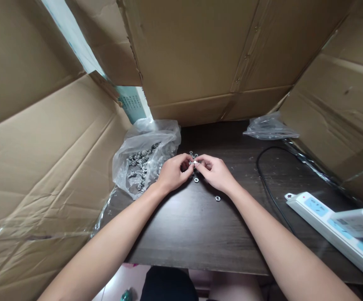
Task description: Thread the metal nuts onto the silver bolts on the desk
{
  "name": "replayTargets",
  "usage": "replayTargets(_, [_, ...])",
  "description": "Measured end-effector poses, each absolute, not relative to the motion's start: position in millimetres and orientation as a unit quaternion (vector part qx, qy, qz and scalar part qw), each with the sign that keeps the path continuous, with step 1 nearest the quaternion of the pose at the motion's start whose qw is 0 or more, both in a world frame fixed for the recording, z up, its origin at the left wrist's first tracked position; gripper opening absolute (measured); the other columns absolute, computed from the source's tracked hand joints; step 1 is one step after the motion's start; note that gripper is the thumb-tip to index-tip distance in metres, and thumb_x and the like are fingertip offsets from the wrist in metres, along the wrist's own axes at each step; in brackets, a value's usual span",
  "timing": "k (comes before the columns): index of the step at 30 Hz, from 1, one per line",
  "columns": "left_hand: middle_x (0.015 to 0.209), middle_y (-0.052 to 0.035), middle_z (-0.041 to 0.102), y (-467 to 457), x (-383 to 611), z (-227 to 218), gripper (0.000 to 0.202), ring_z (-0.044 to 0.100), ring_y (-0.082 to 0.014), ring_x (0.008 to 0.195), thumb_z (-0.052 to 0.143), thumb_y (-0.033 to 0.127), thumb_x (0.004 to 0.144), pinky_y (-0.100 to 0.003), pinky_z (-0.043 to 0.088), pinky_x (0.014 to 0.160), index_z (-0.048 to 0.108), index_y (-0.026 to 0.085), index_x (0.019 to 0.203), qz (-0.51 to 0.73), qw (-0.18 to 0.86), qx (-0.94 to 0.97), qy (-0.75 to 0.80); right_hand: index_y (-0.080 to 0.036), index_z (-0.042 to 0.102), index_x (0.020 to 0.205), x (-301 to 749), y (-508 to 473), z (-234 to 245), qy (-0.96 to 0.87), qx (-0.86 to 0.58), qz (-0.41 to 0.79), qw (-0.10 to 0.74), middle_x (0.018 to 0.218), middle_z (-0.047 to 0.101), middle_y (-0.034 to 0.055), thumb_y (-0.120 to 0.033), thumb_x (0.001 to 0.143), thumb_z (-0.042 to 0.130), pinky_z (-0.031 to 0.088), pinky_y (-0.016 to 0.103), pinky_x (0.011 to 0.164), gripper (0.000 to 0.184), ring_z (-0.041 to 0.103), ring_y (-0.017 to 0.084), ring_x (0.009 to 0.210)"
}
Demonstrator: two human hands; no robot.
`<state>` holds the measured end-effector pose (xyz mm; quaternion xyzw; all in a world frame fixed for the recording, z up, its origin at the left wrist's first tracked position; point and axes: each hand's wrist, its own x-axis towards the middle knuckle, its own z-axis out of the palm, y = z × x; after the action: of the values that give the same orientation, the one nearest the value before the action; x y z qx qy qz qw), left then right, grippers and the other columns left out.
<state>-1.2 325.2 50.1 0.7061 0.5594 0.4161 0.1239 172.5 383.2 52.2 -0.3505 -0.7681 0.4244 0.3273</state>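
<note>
My left hand (pixel 175 172) is closed in a pinch on a small shiny bolt (pixel 192 163), held sideways just above the table. Opposite it, the thumb and forefinger of my right hand (pixel 215 171) pinch the bolt's other end, where a small bright piece looks like a nut; the fingertips partly hide it. Several loose hex nuts lie beneath and around the fingers. One nut (pixel 196 180) rests just in front of the hands, and another nut (pixel 218 198) lies closer to me, beside my right forearm. Left of my left hand, an open clear plastic bag (pixel 123 161) holds many metal bolts (pixel 142 161).
The dark wooden table (pixel 187 234) is walled by cardboard (pixel 200 54) at the back and both sides. A crumpled plastic bag (pixel 269 126) lies at the back right. A black cable (pixel 261 171) curves near a white power strip (pixel 310 209) at right.
</note>
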Motion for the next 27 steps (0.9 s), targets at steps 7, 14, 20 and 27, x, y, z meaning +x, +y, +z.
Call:
replayTargets(7, [0.076, 0.0002, 0.066, 325.2, -1.3, 49.5, 0.009, 0.060, -0.0137, 0.069, 0.062, 0.021, 0.089, -0.026, 0.045, 0.067, 0.066, 0.018, 0.097, 0.410, 0.118, 0.710, 0.560, -0.016, 0.072, 0.096, 172.6, 384.1, 51.0, -0.772, -0.353, 0.421, 0.320, 0.064, 0.056, -0.0004, -0.044, 0.088, 0.058, 0.038, 0.028, 0.058, 0.032, 0.049, 0.015, 0.058])
replayTargets(14, [0.077, 0.0002, 0.067, 326.3, -1.2, 48.6, 0.010, 0.060, -0.0132, 0.070, 0.063, 0.021, 0.088, -0.025, 0.044, 0.066, 0.066, 0.018, 0.098, 0.415, 0.115, 0.706, 0.562, -0.016, 0.072, 0.101, 172.3, 385.3, 49.0, -0.766, -0.350, 0.424, 0.333, 0.065, 0.056, -0.0014, -0.041, 0.087, 0.059, 0.039, 0.028, 0.059, 0.031, 0.049, 0.014, 0.059])
replayTargets(20, [0.076, 0.0000, 0.067, 326.4, -0.8, 48.9, 0.010, 0.060, -0.0131, 0.069, 0.064, 0.023, 0.089, -0.025, 0.045, 0.066, 0.067, 0.018, 0.097, 0.410, 0.112, 0.710, 0.562, -0.016, 0.071, 0.098, 172.8, 385.2, 50.1, -0.761, -0.347, 0.433, 0.335, 0.064, 0.054, -0.0022, -0.041, 0.087, 0.061, 0.037, 0.027, 0.057, 0.029, 0.047, 0.013, 0.058])
replayTargets(27, [0.075, 0.0004, 0.066, 325.5, -1.2, 49.1, 0.010, 0.060, -0.0133, 0.068, 0.063, 0.021, 0.089, -0.025, 0.045, 0.066, 0.066, 0.019, 0.097, 0.412, 0.112, 0.710, 0.559, -0.015, 0.073, 0.096, 173.3, 384.7, 52.4, -0.764, -0.352, 0.433, 0.325, 0.066, 0.057, -0.0005, -0.043, 0.087, 0.059, 0.038, 0.027, 0.058, 0.032, 0.049, 0.014, 0.059])
